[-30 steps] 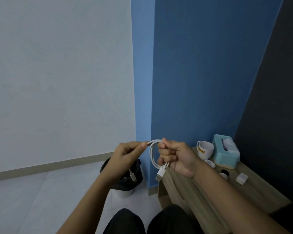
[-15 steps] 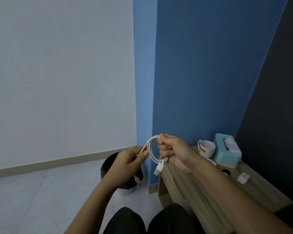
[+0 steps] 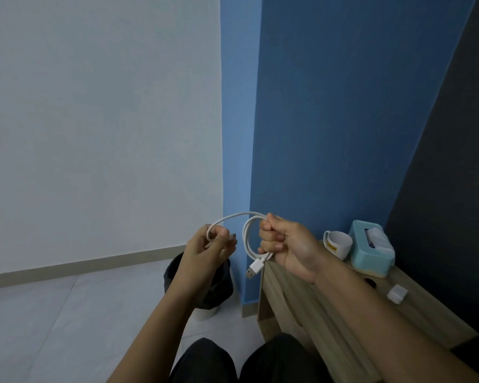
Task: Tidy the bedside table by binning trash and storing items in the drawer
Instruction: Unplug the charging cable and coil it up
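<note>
White cable [image 3: 246,239] between both fists

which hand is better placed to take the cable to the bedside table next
Right, probably. The right hand grips the coiled loops of the white cable and sits by the near corner of the bedside table; the left hand only pinches the loose end, over the bin.
</note>
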